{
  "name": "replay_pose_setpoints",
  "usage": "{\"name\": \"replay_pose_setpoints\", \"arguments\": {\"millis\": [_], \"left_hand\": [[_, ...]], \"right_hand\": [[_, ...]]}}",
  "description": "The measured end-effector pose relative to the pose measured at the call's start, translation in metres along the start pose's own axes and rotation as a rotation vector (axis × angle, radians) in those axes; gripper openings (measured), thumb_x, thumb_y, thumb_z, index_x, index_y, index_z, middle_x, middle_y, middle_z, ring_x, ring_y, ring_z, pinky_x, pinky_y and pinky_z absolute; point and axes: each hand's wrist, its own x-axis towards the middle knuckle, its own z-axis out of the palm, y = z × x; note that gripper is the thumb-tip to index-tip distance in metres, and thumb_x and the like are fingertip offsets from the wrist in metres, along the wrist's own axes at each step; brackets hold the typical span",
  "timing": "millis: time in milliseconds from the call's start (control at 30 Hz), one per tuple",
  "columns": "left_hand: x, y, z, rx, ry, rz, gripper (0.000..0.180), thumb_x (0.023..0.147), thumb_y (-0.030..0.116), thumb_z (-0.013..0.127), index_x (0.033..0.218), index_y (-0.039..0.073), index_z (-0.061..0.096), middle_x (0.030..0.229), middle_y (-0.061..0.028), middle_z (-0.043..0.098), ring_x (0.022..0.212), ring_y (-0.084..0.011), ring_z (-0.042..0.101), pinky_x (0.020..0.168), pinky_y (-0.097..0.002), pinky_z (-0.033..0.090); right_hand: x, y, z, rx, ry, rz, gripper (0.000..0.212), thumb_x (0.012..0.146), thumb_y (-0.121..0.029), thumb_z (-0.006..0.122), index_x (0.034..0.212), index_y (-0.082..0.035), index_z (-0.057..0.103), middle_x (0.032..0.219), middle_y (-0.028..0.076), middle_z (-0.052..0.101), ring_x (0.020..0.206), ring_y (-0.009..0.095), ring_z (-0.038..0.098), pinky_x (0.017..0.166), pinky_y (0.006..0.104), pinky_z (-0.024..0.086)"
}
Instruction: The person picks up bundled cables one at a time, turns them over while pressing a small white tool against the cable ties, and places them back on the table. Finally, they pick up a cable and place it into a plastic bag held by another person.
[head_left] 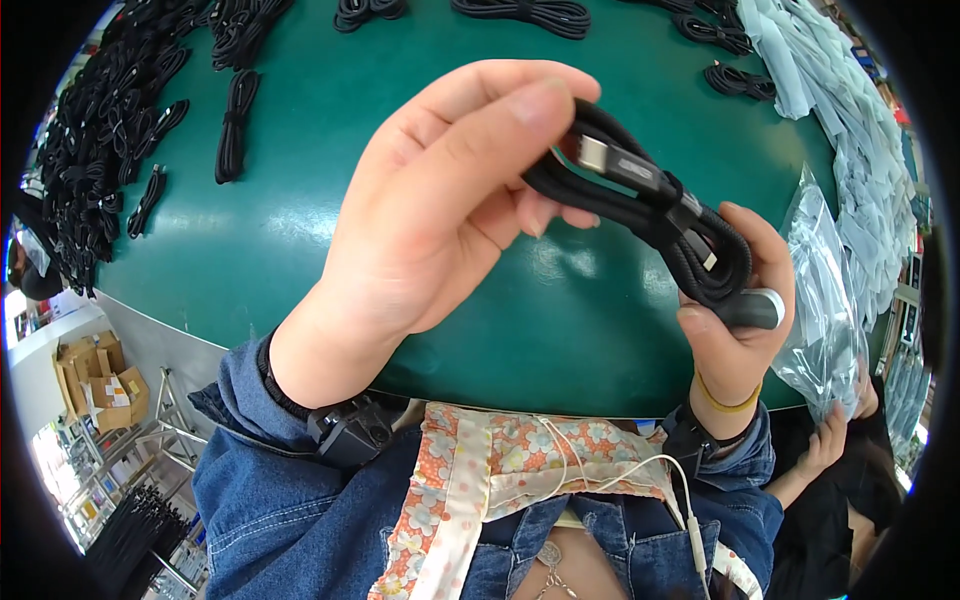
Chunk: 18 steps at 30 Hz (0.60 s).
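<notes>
A coiled black braided USB-C cable [640, 215], bundled with a black strap round its middle, is held tilted above the table between my two hands. My left hand [440, 170] pinches its upper left loop between thumb and fingers. One metal USB-C plug [592, 153] shows beside that hand, and a second plug [709, 261] peeks from the lower loops. My right hand [750, 290] is closed round the lower right end of the coil. It also grips a short dark grey cylinder [755, 310] with a pale end, whose kind I cannot make out.
On the green table [480, 330], a heap of black coiled cables [95, 140] covers the left side, with single coils along the far edge. Pale plastic bags [850, 150] pile up on the right. There, a co-worker's hand [825, 440] touches a clear bag [820, 300].
</notes>
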Motion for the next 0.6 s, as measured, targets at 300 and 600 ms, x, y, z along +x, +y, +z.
{"name": "replay_pose_setpoints", "arguments": {"millis": [300, 600], "left_hand": [[0.005, -0.005, 0.004, 0.106, 0.144, -0.005, 0.033, 0.087, 0.02, 0.033, 0.107, -0.004, 0.043, 0.085, -0.0104, 0.057, 0.065, -0.0129, 0.055, 0.054, -0.0191, 0.042], [0.004, -0.006, -0.002, 0.093, 0.101, -0.015, 0.031, 0.087, 0.019, 0.034, 0.106, -0.004, 0.044, 0.084, -0.0097, 0.058, 0.069, -0.0124, 0.057, 0.056, -0.0193, 0.044]], "right_hand": [[-0.005, 0.002, -0.012, -0.115, -0.022, -0.102, 0.063, 0.06, 0.002, 0.069, 0.113, 0.01, 0.036, 0.103, 0.015, 0.049, 0.091, 0.014, 0.052, 0.078, 0.0217, 0.043], [-0.008, 0.001, -0.012, -0.089, -0.019, -0.144, 0.064, 0.059, 0.002, 0.07, 0.113, 0.009, 0.036, 0.101, 0.015, 0.049, 0.089, 0.013, 0.052, 0.076, 0.0203, 0.043]]}}
